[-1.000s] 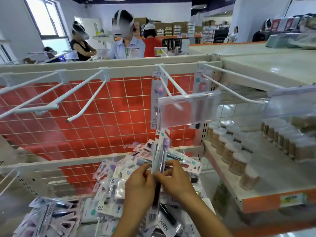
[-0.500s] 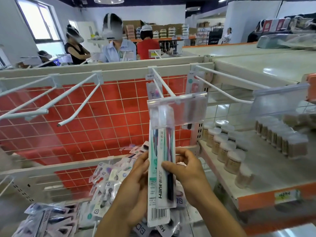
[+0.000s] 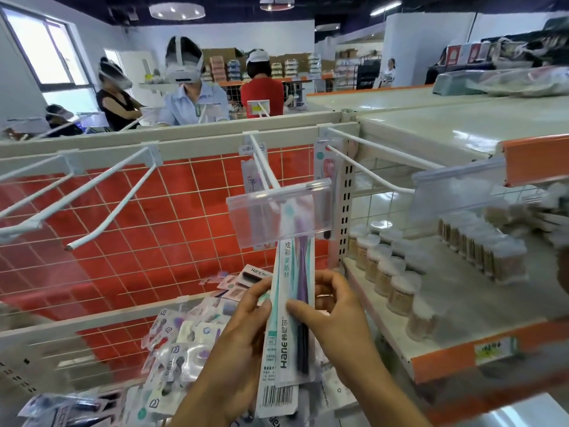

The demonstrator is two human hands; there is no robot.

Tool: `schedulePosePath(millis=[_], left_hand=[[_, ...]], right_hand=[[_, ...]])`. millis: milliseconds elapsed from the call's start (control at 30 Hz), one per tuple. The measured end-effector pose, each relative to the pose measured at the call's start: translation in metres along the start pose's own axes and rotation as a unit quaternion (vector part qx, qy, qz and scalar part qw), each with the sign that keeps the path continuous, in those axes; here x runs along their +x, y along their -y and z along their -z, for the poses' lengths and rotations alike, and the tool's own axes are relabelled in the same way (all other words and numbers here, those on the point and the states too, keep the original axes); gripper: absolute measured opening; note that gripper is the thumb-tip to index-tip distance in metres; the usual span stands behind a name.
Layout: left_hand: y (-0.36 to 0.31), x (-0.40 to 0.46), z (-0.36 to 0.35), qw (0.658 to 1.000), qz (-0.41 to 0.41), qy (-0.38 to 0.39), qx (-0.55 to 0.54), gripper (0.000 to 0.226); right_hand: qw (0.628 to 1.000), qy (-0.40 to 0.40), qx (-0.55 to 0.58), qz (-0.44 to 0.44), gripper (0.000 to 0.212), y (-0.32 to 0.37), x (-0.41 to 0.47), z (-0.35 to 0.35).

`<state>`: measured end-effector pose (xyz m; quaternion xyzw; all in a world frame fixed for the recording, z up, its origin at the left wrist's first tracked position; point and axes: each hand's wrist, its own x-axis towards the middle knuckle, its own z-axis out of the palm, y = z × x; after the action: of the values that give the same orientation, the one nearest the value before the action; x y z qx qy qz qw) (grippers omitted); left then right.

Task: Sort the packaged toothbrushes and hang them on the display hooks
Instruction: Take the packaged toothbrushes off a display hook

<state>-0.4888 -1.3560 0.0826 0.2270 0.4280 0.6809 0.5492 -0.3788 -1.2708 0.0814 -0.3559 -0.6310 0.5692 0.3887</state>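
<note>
Both hands hold two stacked toothbrush packs [image 3: 288,318] upright; the front one carries a purple brush and the word Hane. My left hand [image 3: 243,331] grips their left edge and my right hand [image 3: 335,315] pinches the right edge. Their tops reach up behind the clear price-tag holder [image 3: 278,211] at the tip of a white display hook [image 3: 264,163]. One pack [image 3: 251,177] hangs at the back of that hook. Another pack [image 3: 328,167] hangs on the hook [image 3: 369,171] to the right. A heap of loose packs [image 3: 184,337] lies in the wire basket below.
Bare white hooks [image 3: 114,208] jut out at left over the red grid backing [image 3: 154,235]. At right, a shelf [image 3: 480,340] holds rows of small clear jars [image 3: 388,272]. Several people in headsets stand behind the rack.
Both hands lifted the packs up out of the basket heap. The packs' tops now sit behind the price-tag holder, slightly higher than half a second ago.
</note>
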Motion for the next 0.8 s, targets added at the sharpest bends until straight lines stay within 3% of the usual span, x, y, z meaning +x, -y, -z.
schedulePosePath(millis=[267,433,800], left_hand=[[0.000,-0.002,-0.005,0.998,0.000,0.007,0.056,0.027],[0.000,-0.004,-0.001,0.983,-0.041,-0.030,0.176,0.065],[-0.007,-0.014,0.003,0.969,-0.135,-0.127,0.166,0.047]], right_hand=[[1.000,-0.013,0.012,0.003,0.036,0.002,-0.003,0.008],[0.999,-0.004,0.035,0.013,0.036,0.004,-0.003,0.016],[0.998,0.025,0.051,0.001,0.028,0.000,-0.014,-0.001]])
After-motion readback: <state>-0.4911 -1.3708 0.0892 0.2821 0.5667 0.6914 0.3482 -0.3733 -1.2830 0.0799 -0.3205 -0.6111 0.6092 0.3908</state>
